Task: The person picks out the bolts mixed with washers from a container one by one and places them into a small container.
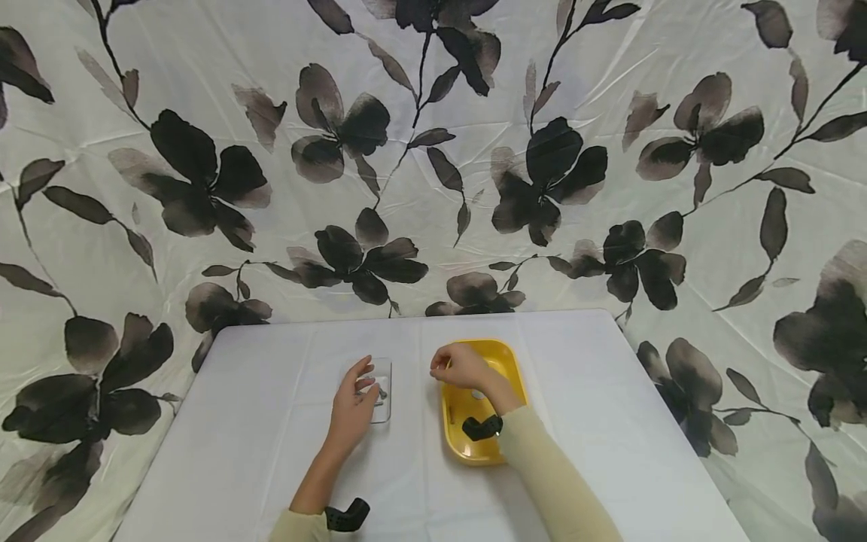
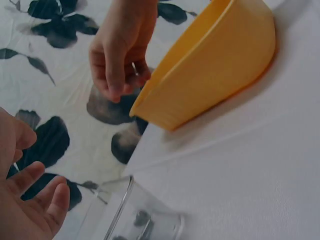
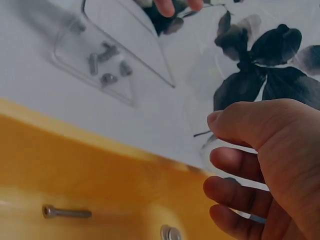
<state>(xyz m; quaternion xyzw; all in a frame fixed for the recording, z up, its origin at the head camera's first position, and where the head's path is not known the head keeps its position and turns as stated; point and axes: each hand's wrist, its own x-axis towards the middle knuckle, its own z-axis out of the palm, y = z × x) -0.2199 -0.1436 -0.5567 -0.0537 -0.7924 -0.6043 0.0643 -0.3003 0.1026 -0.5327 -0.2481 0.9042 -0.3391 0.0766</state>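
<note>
My left hand [image 1: 354,406] hovers at the left side of a clear plastic box [image 2: 120,207], its fingers loosely bent and holding nothing. Several small metal pieces [image 3: 107,56], bolt-like and blurred, lie in that box. Over the left rim of a yellow tray [image 1: 477,448] is my right hand [image 3: 285,165]. Its fingers are loosely curled, the thumb stands apart from them, and nothing shows between. Inside the tray lie a socket-head bolt [image 3: 67,212] and a round metal piece [image 3: 171,233], the latter cut off by the frame's lower edge.
A white cloth covers the table [image 1: 237,421], with the box left of the tray. Behind the table hangs a floral sheet [image 1: 447,203]. Black wrist cameras sit on the left wrist [image 1: 348,516] and the right wrist [image 1: 482,428].
</note>
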